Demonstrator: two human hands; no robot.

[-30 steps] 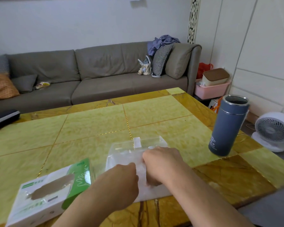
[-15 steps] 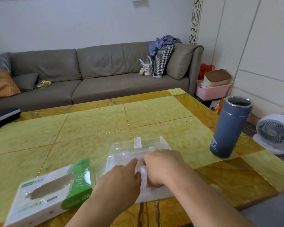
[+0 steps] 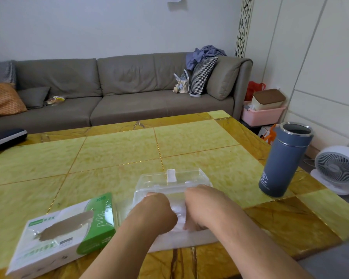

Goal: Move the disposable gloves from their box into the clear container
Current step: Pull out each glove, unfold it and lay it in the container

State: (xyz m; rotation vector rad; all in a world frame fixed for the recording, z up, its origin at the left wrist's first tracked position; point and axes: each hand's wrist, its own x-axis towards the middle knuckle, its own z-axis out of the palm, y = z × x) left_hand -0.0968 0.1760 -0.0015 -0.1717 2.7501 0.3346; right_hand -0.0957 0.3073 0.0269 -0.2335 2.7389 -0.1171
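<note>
Gloves (image 3: pixel 178 215), a thin clear wad, sit low in the centre of the frame inside the clear container (image 3: pixel 170 183), between both hands. Left hand (image 3: pixel 156 211) is curled over the wad and right hand (image 3: pixel 203 207) curls down onto it from the other side; each grip appears to clench the gloves. Just left of the container lies the green and white glove box (image 3: pixel 65 236) on the yellow counter (image 3: pixel 119 152). At the right stands a blue flask (image 3: pixel 281 162), well apart.
</note>
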